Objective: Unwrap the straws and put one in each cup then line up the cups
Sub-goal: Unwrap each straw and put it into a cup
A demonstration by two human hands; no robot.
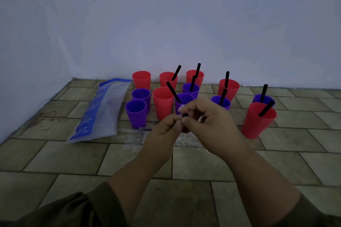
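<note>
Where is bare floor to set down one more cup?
Bare tiles lie right of the rightmost red cup and in front of the plastic bag. The cups beside the bag stand crowded; clear wrappers lie before them.

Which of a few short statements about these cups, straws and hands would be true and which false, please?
1. The left hand and the right hand both pinch a black straw. True.
2. The plastic bag lies right of the cups. False: it lies left of them.
3. The back-left red cup holds a straw. False: it has none.
4. The rightmost red cup holds a straw. True.
</note>
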